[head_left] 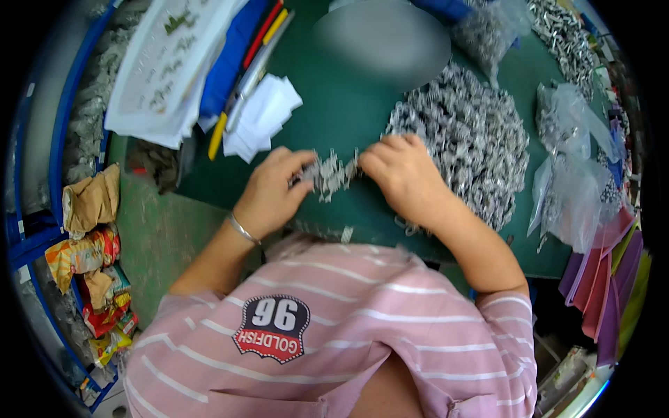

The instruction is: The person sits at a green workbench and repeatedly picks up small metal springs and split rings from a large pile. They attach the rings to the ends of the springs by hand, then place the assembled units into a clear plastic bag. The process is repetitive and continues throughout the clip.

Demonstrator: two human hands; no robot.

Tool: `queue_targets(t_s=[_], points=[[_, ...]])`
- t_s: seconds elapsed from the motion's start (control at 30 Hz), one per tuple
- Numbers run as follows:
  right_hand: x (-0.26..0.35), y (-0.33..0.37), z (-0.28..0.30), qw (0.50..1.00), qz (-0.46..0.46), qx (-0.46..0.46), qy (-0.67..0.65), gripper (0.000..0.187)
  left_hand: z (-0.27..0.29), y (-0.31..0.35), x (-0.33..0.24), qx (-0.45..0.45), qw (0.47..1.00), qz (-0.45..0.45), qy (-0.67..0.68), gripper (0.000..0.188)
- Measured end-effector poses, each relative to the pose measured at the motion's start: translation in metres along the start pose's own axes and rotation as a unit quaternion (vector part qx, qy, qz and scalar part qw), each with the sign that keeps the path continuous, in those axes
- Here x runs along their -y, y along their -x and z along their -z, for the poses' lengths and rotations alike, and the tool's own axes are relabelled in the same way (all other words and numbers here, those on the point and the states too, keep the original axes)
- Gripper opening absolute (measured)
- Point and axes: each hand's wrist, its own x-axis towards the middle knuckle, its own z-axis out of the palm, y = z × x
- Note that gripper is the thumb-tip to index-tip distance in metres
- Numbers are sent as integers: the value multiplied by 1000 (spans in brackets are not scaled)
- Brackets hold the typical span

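My left hand (273,189) is closed on one end of a short row of small silver metal clips (332,175), held just above the table's near edge. The exact shape of the clips is blurred. At the row's other end, my right hand (403,173) has thumb and fingers pinched together at a thin metal piece (356,161). That piece stands slightly apart from the row. A large heap of similar silver metal parts (474,139) lies on the green table (327,90) just beyond and to the right of my right hand.
White paper slips (261,118), a yellow-handled tool (219,134) and printed sheets (164,70) lie at the left. A blurred pale round shape (383,42) is at the far side. Clear plastic bags of parts (568,188) line the right. Blue shelving (70,104) stands left.
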Motion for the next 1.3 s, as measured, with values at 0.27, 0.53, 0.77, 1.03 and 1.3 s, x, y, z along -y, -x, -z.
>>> queue_targets(t_s=[0.27, 0.53, 0.77, 1.03, 1.3], points=[[-9, -13, 6, 995, -5, -70, -73, 32, 0, -8, 5, 26, 996, 70, 45, 44], [10, -26, -3, 965, -181, -82, -169, 26, 2, -8, 6, 38, 995, 73, 48, 44], [14, -23, 0, 977, -157, -67, -131, 16, -2, -7, 12, 32, 996, 65, 44, 44], [39, -19, -11, 987, -72, -18, -140, 19, -6, -6, 11, 28, 997, 56, 35, 46], [25, -17, 20, 995, -97, -24, 12, 31, -1, -3, 20, -32, 995, 54, 73, 39]])
